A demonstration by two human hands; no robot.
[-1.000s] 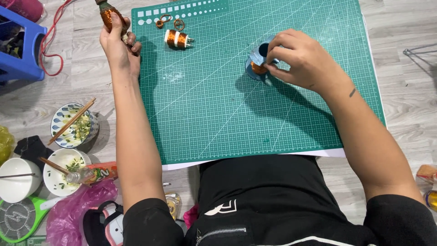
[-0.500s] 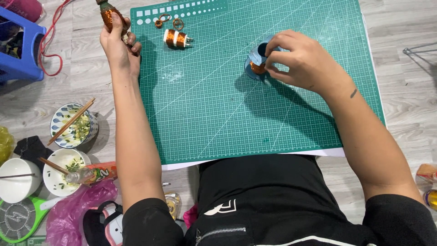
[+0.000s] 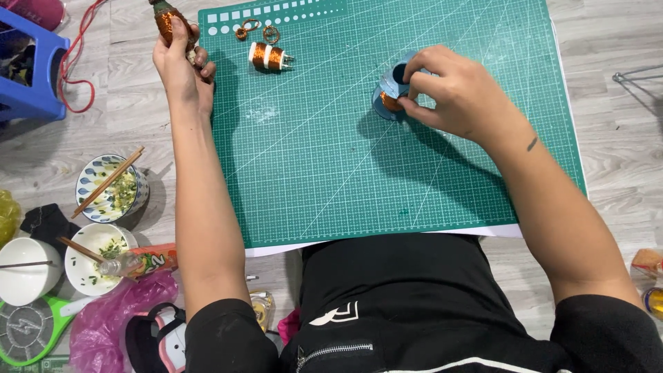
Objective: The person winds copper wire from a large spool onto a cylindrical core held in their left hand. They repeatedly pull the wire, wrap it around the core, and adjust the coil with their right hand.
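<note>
On the green cutting mat, my right hand grips a small blue spool of copper wire, fingers pinching its rim. My left hand reaches past the mat's upper left corner and holds a copper-wound, cone-shaped object with a dark green tip. A white bobbin wound with copper wire lies on the mat between the hands. Two small copper rings sit just above it.
Left of the mat on the wooden floor stand bowls with chopsticks, a white bowl, a pink plastic bag and a green racket-like tool. A blue plastic stool and a red cord lie at the upper left.
My right hand has turned slightly on the blue spool. My left hand stays at the mat's corner with the copper-wound object.
</note>
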